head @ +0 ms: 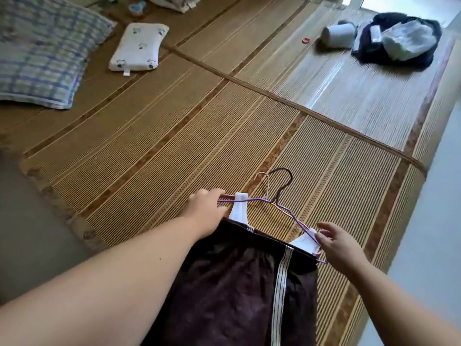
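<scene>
**Two wire hangers, two garments, laid on the bed mat**

The dark shorts (237, 283) with a pale side stripe lie flat on the woven mat (149, 151), waistband away from the person. A white top (238, 211) shows above the waistband, its straps over a thin purple hanger (252, 200). A pink hanger (264, 176) sits tight against the purple one, and their hooks point up the mat.

The left hand (205, 211) has its fingers curled round the left end of the purple hanger. The right hand (341, 242) is half spread, fingertips on the white strap at the hanger's right end – whether it pinches the strap or only touches it cannot be told.

Both garments look light and limp, so they will probably sag and slide once lifted. The hangers look stiff but springy, and the two hooks may tangle. The safest hold is likely on the wire shoulders at both ends, or on the paired hooks – not on the cloth.

Further up the mat lie a plaid pillow (42, 51), a small white pillow (138, 47) and a dark heap of clothes (399, 41).
</scene>
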{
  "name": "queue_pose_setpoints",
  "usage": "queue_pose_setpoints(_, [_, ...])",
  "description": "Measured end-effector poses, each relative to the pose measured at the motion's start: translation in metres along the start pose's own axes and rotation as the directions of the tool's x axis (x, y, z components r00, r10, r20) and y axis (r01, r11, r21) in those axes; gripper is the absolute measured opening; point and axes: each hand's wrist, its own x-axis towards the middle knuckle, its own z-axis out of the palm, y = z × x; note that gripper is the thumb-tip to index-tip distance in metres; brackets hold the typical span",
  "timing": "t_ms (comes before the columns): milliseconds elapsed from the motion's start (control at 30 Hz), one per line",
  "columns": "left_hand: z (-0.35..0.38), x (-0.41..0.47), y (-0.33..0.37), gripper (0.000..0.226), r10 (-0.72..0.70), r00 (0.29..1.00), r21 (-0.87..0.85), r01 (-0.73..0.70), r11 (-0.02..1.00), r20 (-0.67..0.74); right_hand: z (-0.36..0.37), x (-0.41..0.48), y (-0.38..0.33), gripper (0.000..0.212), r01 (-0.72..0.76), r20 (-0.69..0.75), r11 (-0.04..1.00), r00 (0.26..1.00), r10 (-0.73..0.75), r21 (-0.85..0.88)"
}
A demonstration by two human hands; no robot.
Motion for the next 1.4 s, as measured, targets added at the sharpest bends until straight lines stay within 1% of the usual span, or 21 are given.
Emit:
queue_pose_setpoints(100, [-0.003, -0.024, -0.007, 0.053, 0.07, 0.997, -0.02, -0.07, 0.997, 0.032, 0.003, -0.008, -0.025, 0.034, 0.071, 0.071, 0.993, 0.995, -0.064, -0.095])
queue_pose_setpoints(200, [-0.026, -0.052, -0.02, 0.049, 0.16, 0.987, -0.02, -0.16, 0.987, -0.008, 0.01, -0.022, -0.068, 0.029, 0.219, 0.155, 0.955, 0.97, -0.19, -0.198])
queue_pose_setpoints(267, [-0.052, -0.067, -0.029, 0.046, 0.19, 0.98, -0.007, -0.19, 0.982, -0.053, 0.017, -0.035, -0.107, 0.03, 0.35, 0.195, 0.901, 0.932, -0.306, -0.258])
queue_pose_setpoints(333, [-0.085, -0.084, -0.04, 0.044, 0.184, 0.975, 0.013, -0.184, 0.983, -0.128, 0.026, -0.052, -0.158, 0.034, 0.486, 0.229, 0.829, 0.871, -0.434, -0.278])
queue_pose_setpoints(400, [-0.117, -0.104, -0.053, 0.043, 0.165, 0.965, 0.024, -0.164, 0.986, -0.204, 0.036, -0.074, -0.211, 0.034, 0.619, 0.266, 0.739, 0.784, -0.561, -0.266])
queue_pose_setpoints(467, [-0.15, -0.134, -0.072, 0.04, 0.133, 0.944, 0.047, -0.125, 0.991, -0.303, 0.048, -0.106, -0.266, 0.035, 0.749, 0.308, 0.614, 0.662, -0.683, -0.248])
queue_pose_setpoints(567, [-0.191, -0.191, -0.109, 0.035, 0.073, 0.89, 0.094, -0.035, 0.995, -0.45, 0.068, -0.163, -0.34, 0.035, 0.905, 0.36, 0.377, 0.424, -0.831, -0.197])
queue_pose_setpoints(633, [-0.216, -0.236, -0.14, 0.03, 0.001, 0.852, 0.115, 0.07, 0.991, -0.524, 0.085, -0.211, -0.385, 0.035, 0.964, 0.388, 0.215, 0.26, -0.884, -0.156])
queue_pose_setpoints(700, [-0.239, -0.285, -0.173, 0.033, -0.081, 0.795, 0.105, 0.179, 0.978, -0.602, 0.106, -0.263, -0.425, 0.036, 0.991, 0.424, 0.077, 0.118, -0.898, -0.114])
queue_pose_setpoints(733, [-0.248, -0.307, -0.186, 0.036, -0.12, 0.765, 0.085, 0.223, 0.971, -0.633, 0.116, -0.286, -0.44, 0.037, 0.995, 0.444, 0.021, 0.061, -0.894, -0.096])
queue_pose_setpoints(833, [-0.275, -0.386, -0.228, 0.041, -0.22, 0.65, 0.031, 0.352, 0.936, -0.728, 0.155, -0.362, -0.48, 0.038, 0.983, 0.464, -0.178, -0.142, -0.874, -0.034])
queue_pose_setpoints(867, [-0.282, -0.413, -0.241, 0.043, -0.237, 0.609, 0.022, 0.385, 0.922, -0.757, 0.168, -0.389, -0.491, 0.038, 0.972, 0.456, -0.233, -0.204, -0.866, -0.008])
queue_pose_setpoints(933, [-0.293, -0.466, -0.263, 0.045, -0.285, 0.531, -0.016, 0.454, 0.891, -0.798, 0.191, -0.44, -0.508, 0.038, 0.949, 0.428, -0.31, -0.304, -0.851, 0.056])
queue_pose_setpoints(1033, [-0.307, -0.547, -0.294, 0.042, -0.314, 0.4, -0.047, 0.553, 0.832, -0.861, 0.222, -0.521, -0.528, 0.037, 0.908, 0.398, -0.391, -0.418, -0.817, 0.15])
queue_pose_setpoints(1100, [-0.314, -0.591, -0.307, 0.043, -0.321, 0.326, -0.066, 0.602, 0.796, -0.889, 0.238, -0.568, -0.54, 0.037, 0.874, 0.362, -0.449, -0.487, -0.795, 0.189])
queue_pose_setpoints(1233, [-0.331, -0.669, -0.326, 0.047, -0.296, 0.186, -0.094, 0.68, 0.727, -0.937, 0.263, -0.647, -0.561, 0.036, 0.827, 0.273, -0.5, -0.559, -0.783, 0.259])
queue_pose_setpoints(1333, [-0.348, -0.717, -0.336, 0.043, -0.28, 0.076, -0.143, 0.715, 0.684, -0.957, 0.277, -0.695, -0.583, 0.035, 0.779, 0.229, -0.543, -0.617, -0.753, 0.312])
queue_pose_setpoints(1400, [-0.364, -0.738, -0.335, 0.04, -0.246, 0.033, -0.138, 0.753, 0.643, -0.969, 0.28, -0.718, -0.597, 0.036, 0.747, 0.214, -0.574, -0.654, -0.726, 0.336])
